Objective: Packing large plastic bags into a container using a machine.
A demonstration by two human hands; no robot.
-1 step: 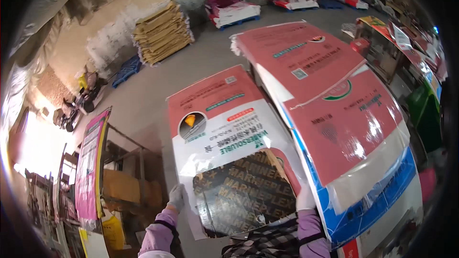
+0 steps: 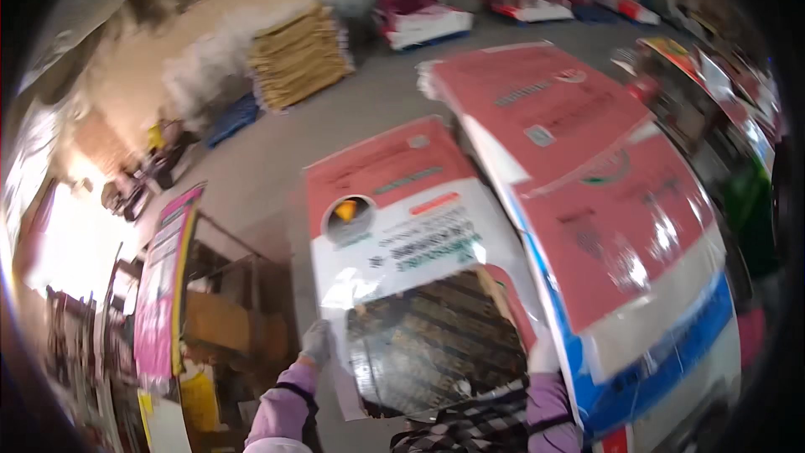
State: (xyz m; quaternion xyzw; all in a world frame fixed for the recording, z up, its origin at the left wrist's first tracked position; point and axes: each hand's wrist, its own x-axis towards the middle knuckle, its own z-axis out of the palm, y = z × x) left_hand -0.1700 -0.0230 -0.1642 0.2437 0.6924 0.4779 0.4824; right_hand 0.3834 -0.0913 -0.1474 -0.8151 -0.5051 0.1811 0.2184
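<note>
A flat red and white printed bag (image 2: 390, 247) lies in front of me, with a dark, worn printed sheet (image 2: 436, 344) on its near part. My left hand (image 2: 315, 342), in a pale glove, closes on the bag's left edge near the front. At the right edge, my gloved right hand (image 2: 543, 352) sits in the narrow gap between the bag and a taller stack; its fingers are hidden and blurred. That stack of red printed bags (image 2: 604, 226) stands close on the right, with a blue and white bag (image 2: 671, 377) lower down.
To the left stands a metal-framed rack with a pink printed bag (image 2: 159, 285) on it. Along the far wall are a tall stack of tan sacks (image 2: 300, 59), a blue pallet (image 2: 232, 120) and pallets of purple and white bags (image 2: 423, 21). Another loaded table (image 2: 713, 75) is at the far right.
The whole view has shifted slightly, so things appear a little farther right, and it is blurrier. Both hands keep about the same places at the bag's edges.
</note>
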